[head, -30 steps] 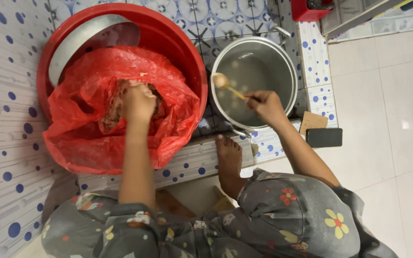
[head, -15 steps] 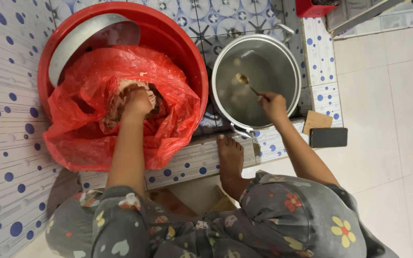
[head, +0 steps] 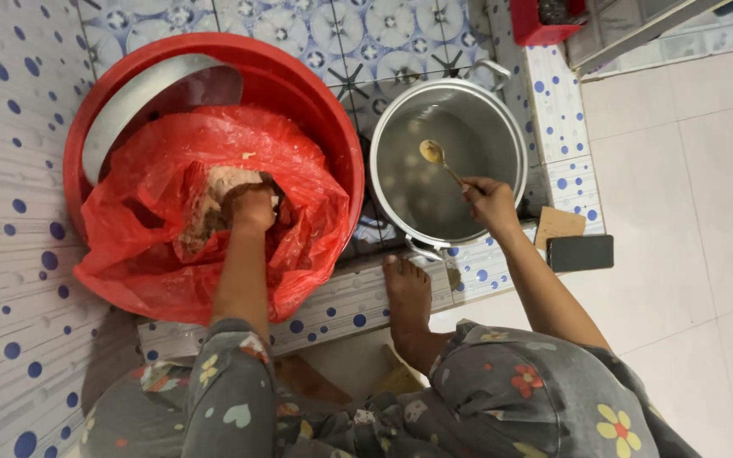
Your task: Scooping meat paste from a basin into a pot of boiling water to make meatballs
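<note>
We see our left hand sunk into a red plastic bag that lines a big red basin, the fingers curled down into a pale brownish, pasty mass inside the bag; the hand is smeared with it, and we cannot tell how tightly it grips, since the fingertips are buried. A round metal lid or tray leans inside the far wall of the basin, just behind the bag. Our right hand is closed around the handle of a spoon, whose bowl carries a small lump of the same brownish stuff and hangs over the open mouth of a steel pot standing just beside the basin. The pot's inside looks mostly bare and grey. Both vessels sit on a tiled floor area with blue dots and fan patterns, edged by a low tiled ledge, on which our bare foot rests between basin and pot. To the right of the pot, on the ledge's end, lie a dark phone and a piece of brown card, touching each other. We wear grey clothes with flowers and hearts.
</note>
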